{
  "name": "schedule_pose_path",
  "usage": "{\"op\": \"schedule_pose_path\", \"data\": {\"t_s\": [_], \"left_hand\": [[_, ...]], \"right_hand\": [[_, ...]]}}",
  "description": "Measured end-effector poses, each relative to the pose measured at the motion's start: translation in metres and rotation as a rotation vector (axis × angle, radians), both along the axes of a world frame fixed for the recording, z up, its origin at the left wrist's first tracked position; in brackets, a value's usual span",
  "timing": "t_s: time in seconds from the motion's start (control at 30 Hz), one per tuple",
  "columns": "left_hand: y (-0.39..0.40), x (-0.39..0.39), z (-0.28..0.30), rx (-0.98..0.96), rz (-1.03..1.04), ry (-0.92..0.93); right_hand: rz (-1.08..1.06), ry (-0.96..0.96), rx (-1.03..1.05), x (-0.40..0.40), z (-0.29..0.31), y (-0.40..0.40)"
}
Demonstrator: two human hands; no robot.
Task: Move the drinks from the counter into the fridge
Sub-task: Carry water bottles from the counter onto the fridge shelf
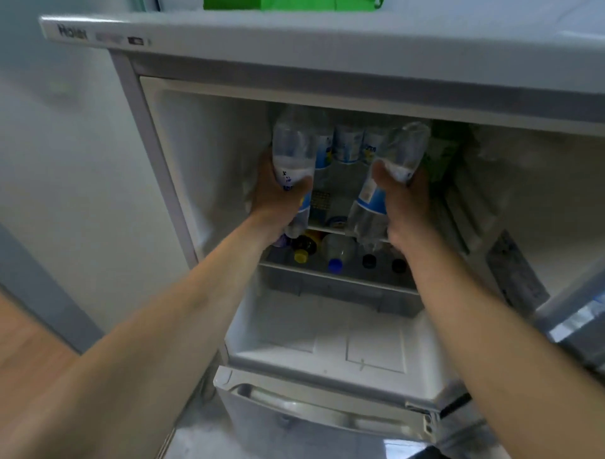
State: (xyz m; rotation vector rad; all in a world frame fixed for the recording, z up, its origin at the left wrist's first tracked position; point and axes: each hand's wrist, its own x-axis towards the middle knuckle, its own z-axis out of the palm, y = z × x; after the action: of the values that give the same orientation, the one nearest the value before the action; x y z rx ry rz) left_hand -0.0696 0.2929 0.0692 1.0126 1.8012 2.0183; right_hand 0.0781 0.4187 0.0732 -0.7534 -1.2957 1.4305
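The white fridge (203, 157) stands open in front of me. Both my arms reach into its upper shelf. My left hand (278, 193) grips the base of a clear water bottle (294, 144) that points into the fridge. My right hand (406, 200) grips the base of a second clear water bottle (407, 147), also tilted inward. Between and behind them lie more clear bottles with blue labels (347, 144). Another blue-labelled bottle (368, 213) lies on the shelf under my right hand.
On the lower shelf (337, 278) lie several drinks with yellow, blue and black caps (335, 264). An empty white drawer (327, 344) sits below. Green leafy produce (445, 150) fills the upper right. The fridge door (576, 314) hangs open at right. A green object (288, 4) sits on top.
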Motion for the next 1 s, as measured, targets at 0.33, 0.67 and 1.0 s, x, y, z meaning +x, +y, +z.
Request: {"op": "schedule_pose_path", "data": {"t_s": [0.33,0.67,1.0], "left_hand": [[0.054,-0.041,-0.002,-0.02,0.126,0.147],[0.069,-0.055,-0.014,-0.093,0.229,0.269],[0.053,-0.017,-0.044,-0.3,0.321,0.496]], "right_hand": [[-0.015,-0.17,0.098,-0.077,-0.005,0.052],[-0.026,-0.37,0.146,-0.106,-0.003,0.081],[-0.11,-0.673,0.242,-0.102,-0.03,0.086]]}}
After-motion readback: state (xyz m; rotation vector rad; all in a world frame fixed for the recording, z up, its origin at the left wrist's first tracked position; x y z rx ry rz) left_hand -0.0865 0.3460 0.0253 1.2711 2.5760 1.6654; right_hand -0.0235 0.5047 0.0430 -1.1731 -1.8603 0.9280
